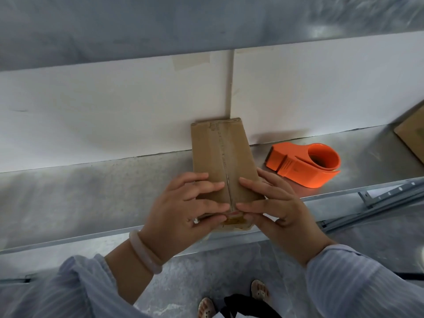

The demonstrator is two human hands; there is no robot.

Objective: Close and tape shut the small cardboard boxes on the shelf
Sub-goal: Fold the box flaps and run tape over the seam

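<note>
A small brown cardboard box [223, 152] lies on the metal shelf [114, 184], its far end against the white back panel. Its two top flaps meet along a centre seam. My left hand [185, 207] rests on the left flap at the near end, fingers fairly straight and pressing down, thumb at the box's front edge. My right hand [273, 203] presses the right flap the same way, fingertips at the seam. An orange tape dispenser [302, 165] lies on the shelf just right of the box, held by neither hand.
White back panels [114, 111] close the shelf behind. Part of a larger cardboard piece [413, 131] shows at the far right. A metal rail [378, 200] runs below the shelf edge on the right. The grey floor and my feet [259, 290] are below.
</note>
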